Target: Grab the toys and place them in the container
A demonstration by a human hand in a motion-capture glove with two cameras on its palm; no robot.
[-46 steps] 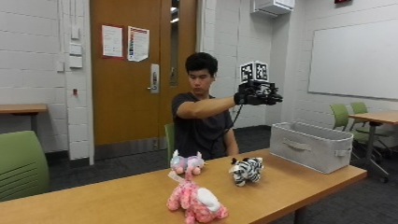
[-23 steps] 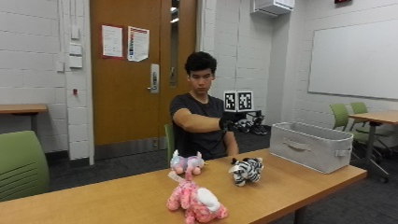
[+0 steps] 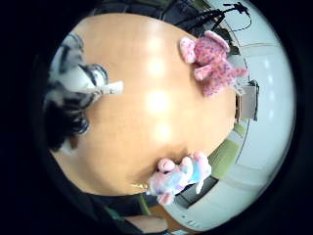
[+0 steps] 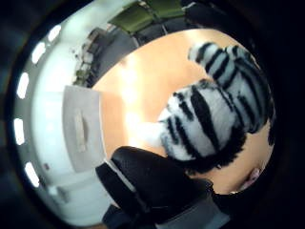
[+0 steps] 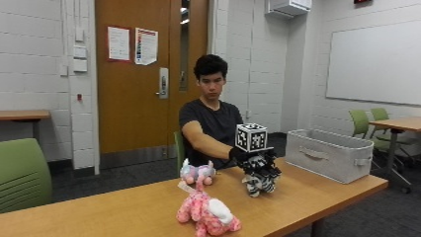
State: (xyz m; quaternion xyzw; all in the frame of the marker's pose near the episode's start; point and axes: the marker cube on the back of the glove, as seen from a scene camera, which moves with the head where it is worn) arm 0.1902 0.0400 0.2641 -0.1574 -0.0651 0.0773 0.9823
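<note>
A striped zebra plush [image 5: 260,185] stands on the wooden table [image 5: 118,210], right of the middle. My gloved right hand [image 5: 255,159] is directly over it, fingers hanging down around its top without closing on it. In the thumb side palm view the zebra [image 4: 214,119] looms close and a black gloved finger [image 4: 147,181] lies beside it. A pink spotted plush [image 5: 205,216] lies near the front edge. A pale pink and blue plush [image 5: 196,173] sits at the far edge, in front of the person. The grey fabric container [image 5: 329,155] stands at the table's right end.
The little finger side palm view shows the zebra [image 3: 73,83], the pink spotted plush [image 3: 212,61] and the pastel plush [image 3: 181,176] spread over the table. The container [image 4: 81,129] is an arm's reach from the zebra. Green chairs [image 5: 23,173] stand around.
My hand has come down from head height at the right to just over the zebra. The toys and the container have not moved.
</note>
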